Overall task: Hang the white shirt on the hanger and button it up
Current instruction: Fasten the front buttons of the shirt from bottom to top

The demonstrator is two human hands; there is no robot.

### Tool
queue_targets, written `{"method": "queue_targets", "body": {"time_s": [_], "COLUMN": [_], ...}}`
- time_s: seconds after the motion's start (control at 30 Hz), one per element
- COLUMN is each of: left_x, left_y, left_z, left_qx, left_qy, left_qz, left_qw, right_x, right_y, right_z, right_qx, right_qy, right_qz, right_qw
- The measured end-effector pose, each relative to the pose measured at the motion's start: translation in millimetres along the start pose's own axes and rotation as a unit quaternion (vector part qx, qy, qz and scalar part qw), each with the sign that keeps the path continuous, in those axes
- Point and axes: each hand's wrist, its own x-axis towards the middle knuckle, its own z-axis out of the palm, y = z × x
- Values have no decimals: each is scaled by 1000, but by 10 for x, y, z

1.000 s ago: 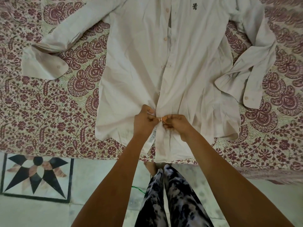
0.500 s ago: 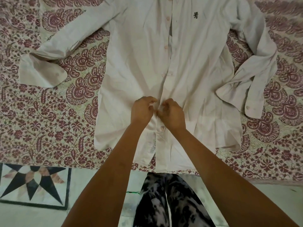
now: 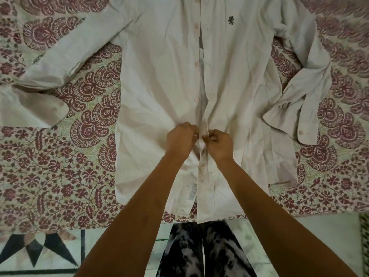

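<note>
Head view: the white shirt [image 3: 159, 76] lies front-up on a printed bedspread [image 3: 60, 166], spread flat so that both front edges can meet for buttoning. Its long axis runs straight away from the person. The collar end lies beyond the chest logo [image 3: 231, 20], out of frame, and the hem is nearest, hanging just over the bed's edge. Well below the logo, the left hand [image 3: 180, 137] and right hand [image 3: 219, 143] meet at the placket [image 3: 200, 76]. Each grip pinches one front edge, apparently to work a button through its hole, though that button is hidden. Farther from the logo than the hands, one button [image 3: 201, 167] looks fastened. Between hands and logo the placket gapes open.
</note>
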Motion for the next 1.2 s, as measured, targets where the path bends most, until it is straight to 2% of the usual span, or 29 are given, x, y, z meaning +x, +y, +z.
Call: {"method": "queue_targets", "body": {"time_s": [0.13,0.2,0.3,0.43,0.73,0.87,0.97,1.07,1.2], "left_x": [58,47,15,-39,-82,-86,-87,-99,-97], "left_y": [31,12,32,96,152,165,172,194,219], "left_z": [-10,-22,-88,-145,-127,-124,-120,-137,-164], "left_qx": [15,-73,-219,-311,-345,-351,-362,-369,-362], "left_qy": [-17,-2,34,46,23,47,52,47,40], "left_qz": [8,-42,-109,-135,-162,-183,-200,-196,-188], "left_qw": [1000,996,969,940,924,917,909,907,912], "right_x": [13,-5,-48,-90,-96,-114,-142,-158,-150], "right_y": [15,24,6,-13,6,-43,-72,-104,-91], "right_z": [-27,-21,-9,0,1,-45,-102,-172,-225], "right_qx": [43,60,79,67,37,55,125,227,286], "right_qy": [-4,-2,7,15,3,-17,-46,-69,-90], "right_qz": [30,33,20,-11,-38,-46,0,65,87], "right_qw": [999,998,997,998,999,997,991,969,950]}}
